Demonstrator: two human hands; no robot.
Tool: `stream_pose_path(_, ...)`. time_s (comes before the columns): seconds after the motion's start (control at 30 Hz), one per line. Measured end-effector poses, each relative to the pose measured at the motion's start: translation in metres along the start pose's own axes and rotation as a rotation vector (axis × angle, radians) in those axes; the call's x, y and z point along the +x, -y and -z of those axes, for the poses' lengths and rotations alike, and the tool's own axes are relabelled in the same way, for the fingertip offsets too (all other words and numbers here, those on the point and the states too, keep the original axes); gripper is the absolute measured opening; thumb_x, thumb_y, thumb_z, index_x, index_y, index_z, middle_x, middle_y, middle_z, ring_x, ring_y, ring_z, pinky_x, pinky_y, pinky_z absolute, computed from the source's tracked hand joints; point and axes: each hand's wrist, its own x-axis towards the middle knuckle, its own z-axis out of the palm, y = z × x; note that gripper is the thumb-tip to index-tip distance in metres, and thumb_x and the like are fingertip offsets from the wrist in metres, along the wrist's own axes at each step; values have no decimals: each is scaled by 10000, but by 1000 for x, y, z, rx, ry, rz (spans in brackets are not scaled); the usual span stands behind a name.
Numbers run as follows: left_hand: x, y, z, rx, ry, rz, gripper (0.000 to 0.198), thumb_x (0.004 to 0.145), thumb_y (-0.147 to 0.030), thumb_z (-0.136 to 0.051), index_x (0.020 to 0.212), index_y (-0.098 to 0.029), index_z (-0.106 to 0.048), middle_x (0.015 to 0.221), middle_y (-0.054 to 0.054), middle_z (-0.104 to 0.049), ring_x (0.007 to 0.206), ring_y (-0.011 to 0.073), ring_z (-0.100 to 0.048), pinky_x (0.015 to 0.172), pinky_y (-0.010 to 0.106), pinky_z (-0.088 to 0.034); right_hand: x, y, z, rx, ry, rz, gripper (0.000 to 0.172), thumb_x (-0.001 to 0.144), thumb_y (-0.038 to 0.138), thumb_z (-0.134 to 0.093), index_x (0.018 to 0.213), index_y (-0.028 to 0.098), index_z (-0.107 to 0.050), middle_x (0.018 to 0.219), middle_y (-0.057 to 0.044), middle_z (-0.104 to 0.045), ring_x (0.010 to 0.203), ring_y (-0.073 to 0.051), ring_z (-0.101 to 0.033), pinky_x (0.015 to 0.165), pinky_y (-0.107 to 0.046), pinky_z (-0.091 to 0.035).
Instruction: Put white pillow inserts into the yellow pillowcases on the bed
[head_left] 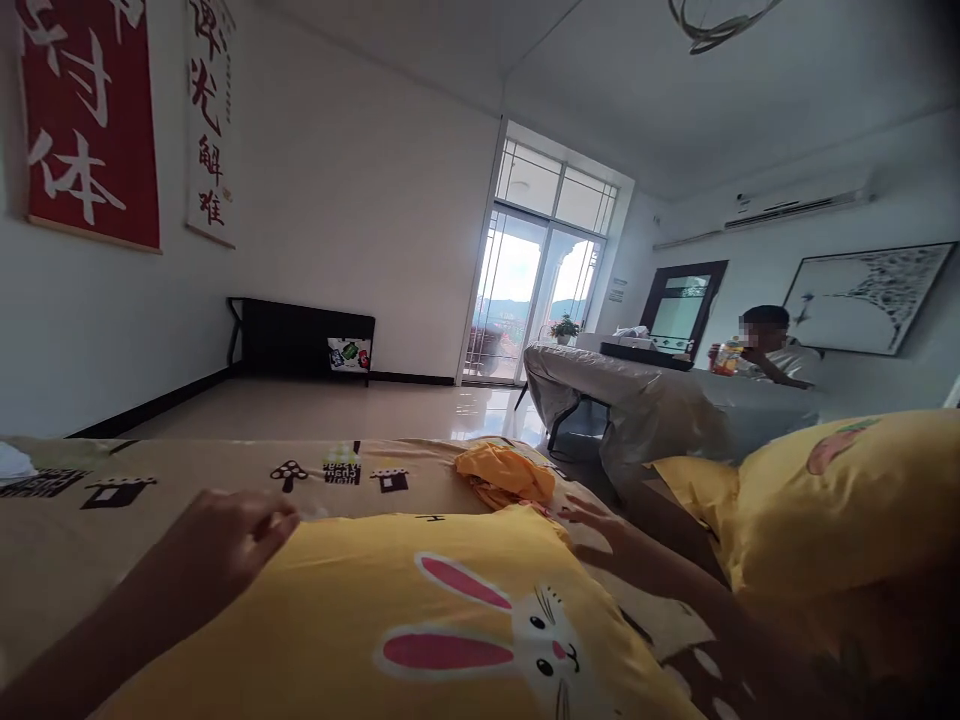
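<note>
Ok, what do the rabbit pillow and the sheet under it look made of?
The pillow looks like soft woven cloth, perhaps cotton or a blend: matte yellow, printed rabbit, softly bulging. The sheet looks like thin matte tan fabric with printed mushrooms, no sheen. Exact fibre can't be told.

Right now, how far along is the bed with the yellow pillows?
Done: the rabbit pillow and a second yellow pillow lie covered on the bed. In hand: left hand at the rabbit pillow's far corner, right hand flat by the other. Left: the orange cloth lies crumpled beyond it.
</note>
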Motion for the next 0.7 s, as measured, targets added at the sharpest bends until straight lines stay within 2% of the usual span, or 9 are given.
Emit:
stream_pose_path(0.03,8,-31,-11,116,122,-98,307,758,-488,-466,708,-266,-672,756,24,-705,770,244,-627,833,371,-401,13,20,-7,2,172,166,371,705,408,-705,1050,274,-675,1315,-53,-548,1240,-287,-457,1061,-447,-320)
stream_pose_path(0.1,22,-79,-48,275,180,-150,358,856,-351,-349,798,-203,-669,824,110,-704,819,270,-641,830,411,-409,27,59,-41,-87,161,328,386,834,392,-557,1195,261,-597,1373,-63,-495,1275,-264,-423,1071,-469,-284)
stream_pose_path(0.17,26,-105,-97,285,188,-107,428,890,-271,-265,947,-131,-666,895,190,-696,873,290,-651,786,413,-447,24,86,-91,-204,181,334,365,899,347,-470,1227,218,-565,1362,-105,-503,1245,-258,-459,1043,-471,-308)
stream_pose_path(0.27,13,-108,-162,250,280,-159,422,898,-254,-298,1164,-163,-612,1214,139,-625,1168,228,-548,980,372,-401,1,92,-154,-325,330,409,314,925,229,-396,1167,186,-592,1221,-120,-611,1180,-260,-518,988,-461,-355)
stream_pose_path(0.33,2,-98,-186,200,276,-193,457,916,-294,-276,1286,-200,-528,1363,78,-516,1288,189,-433,1079,368,-313,-9,81,-170,-289,321,448,308,938,232,-374,1159,206,-587,1208,-91,-622,1164,-233,-530,974,-417,-366)
stream_pose_path(0.47,-4,-86,-192,13,227,-224,447,901,-337,-317,1264,-227,-554,1326,51,-555,1258,196,-458,1089,402,-295,-6,61,-161,-183,267,447,308,950,260,-355,1168,234,-570,1218,-54,-619,1153,-193,-534,981,-363,-346)
stream_pose_path(0.57,3,-80,-192,-271,215,-146,402,828,-311,-436,1174,-239,-628,1285,59,-588,1244,232,-468,1103,448,-252,-5,66,-150,-186,280,434,307,948,254,-356,1166,225,-570,1195,-64,-627,1130,-195,-543,969,-361,-348)
stream_pose_path(0.63,10,-73,-194,-463,204,-74,391,755,-261,-477,1091,-219,-674,1237,68,-622,1212,240,-501,1105,439,-270,-14,76,-143,-171,312,509,311,955,267,-354,1187,234,-558,1230,-60,-605,1156,-186,-524,977,-348,-347)
stream_pose_path(0.7,18,-64,-193,-581,190,-10,414,710,-227,-437,1032,-160,-689,1160,91,-664,1134,223,-571,1061,387,-367,-33,88,-135,-132,359,656,317,959,320,-374,1232,269,-526,1302,-37,-557,1225,-176,-467,1022,-338,-317)
